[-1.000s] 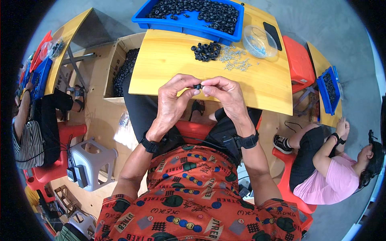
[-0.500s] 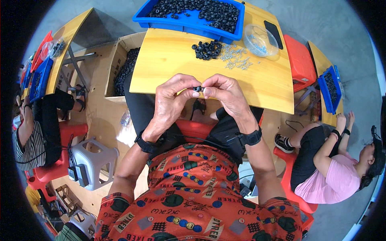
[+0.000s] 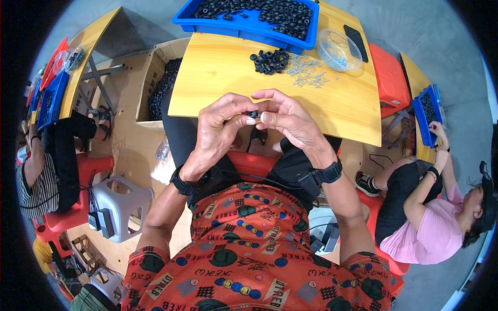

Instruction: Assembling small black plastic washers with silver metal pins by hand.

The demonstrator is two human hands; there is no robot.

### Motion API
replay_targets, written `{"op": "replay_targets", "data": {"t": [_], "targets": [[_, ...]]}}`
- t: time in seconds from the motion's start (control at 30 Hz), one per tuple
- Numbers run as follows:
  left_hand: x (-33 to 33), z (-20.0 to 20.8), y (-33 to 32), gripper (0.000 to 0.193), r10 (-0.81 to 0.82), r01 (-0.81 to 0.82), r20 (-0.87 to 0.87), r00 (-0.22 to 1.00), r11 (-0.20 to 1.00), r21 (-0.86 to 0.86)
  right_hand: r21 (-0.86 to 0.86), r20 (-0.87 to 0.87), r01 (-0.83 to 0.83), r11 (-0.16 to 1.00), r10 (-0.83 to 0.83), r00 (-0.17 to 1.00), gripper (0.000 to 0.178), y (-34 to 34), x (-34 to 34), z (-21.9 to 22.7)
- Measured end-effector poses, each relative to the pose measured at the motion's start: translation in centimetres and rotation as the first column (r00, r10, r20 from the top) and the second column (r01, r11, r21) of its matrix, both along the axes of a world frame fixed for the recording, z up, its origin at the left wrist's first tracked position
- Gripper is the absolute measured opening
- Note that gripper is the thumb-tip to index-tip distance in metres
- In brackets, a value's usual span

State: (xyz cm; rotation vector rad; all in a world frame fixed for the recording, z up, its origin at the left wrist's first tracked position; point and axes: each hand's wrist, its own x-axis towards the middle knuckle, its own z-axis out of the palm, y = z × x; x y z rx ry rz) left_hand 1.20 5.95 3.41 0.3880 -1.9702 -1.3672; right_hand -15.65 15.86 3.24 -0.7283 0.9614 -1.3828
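Over the near edge of the yellow table, my left hand pinches a small black round part between thumb and fingertips. My right hand is close beside it, its thumb tip at the part and its index finger lifted away. I see nothing held between the right fingers. Beyond my hands lies a pile of black ring-shaped parts, with small silvery pieces scattered to its right. My left fingers partly hide the held part, so its exact kind is not clear.
A blue tray of black parts stands at the table's far side. Right of it are a clear round tub and a dark flat phone-like object. A cardboard box stands left. People sit on both sides.
My right index finger has lifted and opened away from the black part, which stays in my left fingers. The co-worker at right has reached a hand to their blue tray.
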Motion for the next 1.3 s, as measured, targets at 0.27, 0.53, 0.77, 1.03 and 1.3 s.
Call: {"op": "replay_targets", "data": {"t": [0.27,0.53,0.77,1.03,1.3], "targets": [[0.0,-0.7,-0.6,0.034,0.052,-0.056,-0.021,0.998,0.961,-0.271,0.027,0.162,-0.058,0.998,0.053,0.985,0.046,0.1,0.1,-0.7],[-0.3,-0.5,-0.4,0.032,0.014,-0.015,-0.013,1.000,0.994,-0.105,-0.026,0.180,0.033,0.999,-0.028,0.983,0.043,0.2,0.8,-0.9],[-0.6,-0.3,-0.5,0.029,-0.054,0.046,-0.048,0.997,0.986,-0.158,-0.039,0.200,0.044,0.998,-0.035,0.979,0.043,0.6,1.0,-0.4],[-0.4,-0.9,0.3,0.031,-0.027,0.012,-0.041,0.999,0.944,-0.329,-0.024,0.227,0.044,0.999,-0.038,0.973,0.040,1.2,2.1,-0.4],[-0.1,-1.9,1.2,0.033,-0.060,0.053,-0.036,0.998,0.984,-0.168,-0.038,0.373,0.065,0.997,-0.046,0.927,0.038,2.1,3.0,-2.8]]}}
